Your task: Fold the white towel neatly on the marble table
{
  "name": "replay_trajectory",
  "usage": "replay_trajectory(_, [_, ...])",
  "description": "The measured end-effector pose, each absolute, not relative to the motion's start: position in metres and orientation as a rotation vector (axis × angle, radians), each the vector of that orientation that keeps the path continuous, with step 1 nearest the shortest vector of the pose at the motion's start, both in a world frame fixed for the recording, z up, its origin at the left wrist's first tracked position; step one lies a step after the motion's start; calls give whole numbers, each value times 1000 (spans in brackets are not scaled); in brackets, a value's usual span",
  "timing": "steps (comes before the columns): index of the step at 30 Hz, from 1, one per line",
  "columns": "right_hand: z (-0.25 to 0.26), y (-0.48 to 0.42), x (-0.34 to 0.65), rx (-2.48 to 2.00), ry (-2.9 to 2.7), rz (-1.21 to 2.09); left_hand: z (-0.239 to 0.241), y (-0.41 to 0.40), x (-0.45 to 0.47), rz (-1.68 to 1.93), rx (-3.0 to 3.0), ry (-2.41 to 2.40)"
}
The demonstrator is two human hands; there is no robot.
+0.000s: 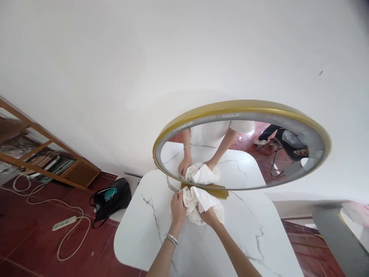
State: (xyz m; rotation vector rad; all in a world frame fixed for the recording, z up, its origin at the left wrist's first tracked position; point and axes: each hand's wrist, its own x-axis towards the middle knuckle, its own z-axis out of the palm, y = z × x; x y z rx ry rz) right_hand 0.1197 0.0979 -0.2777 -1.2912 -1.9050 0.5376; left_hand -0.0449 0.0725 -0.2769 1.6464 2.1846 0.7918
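Note:
A crumpled white cloth (pixel 206 200) is bunched up just in front of the gold base (pixel 221 192) of a round mirror. My left hand (pixel 178 207) grips the cloth's left edge, fingers curled; a bracelet circles that wrist. From the right, my right hand (pixel 210 217) is closed on the same cloth, its fingers partly tucked under the folds. The mirror (pixel 245 154), gold-rimmed with a grey inner band, stands tilted on the white marbled table (pixel 144 231) and reflects both hands and the cloth.
A black bag (pixel 113 202) lies on the red tiled floor left of the table. Beside it are a white power strip (pixel 65 223) and its looping cable. A wooden cabinet (pixel 57 165) leans along the wall at left. Grey furniture (pixel 337 238) stands at right.

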Motion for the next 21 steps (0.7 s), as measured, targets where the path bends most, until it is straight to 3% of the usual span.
replay_trajectory(4, [-275, 84, 128, -1365, -1800, 536, -272, 75, -51, 871, 1735, 2123])
replay_trajectory(10, [-261, 78, 144, -1431, -1612, 283, -267, 77, -50, 958, 1886, 1971])
replay_trajectory(21, [-243, 103, 164, -1331, -1698, 504, -257, 75, -61, 899, 1908, 1921])
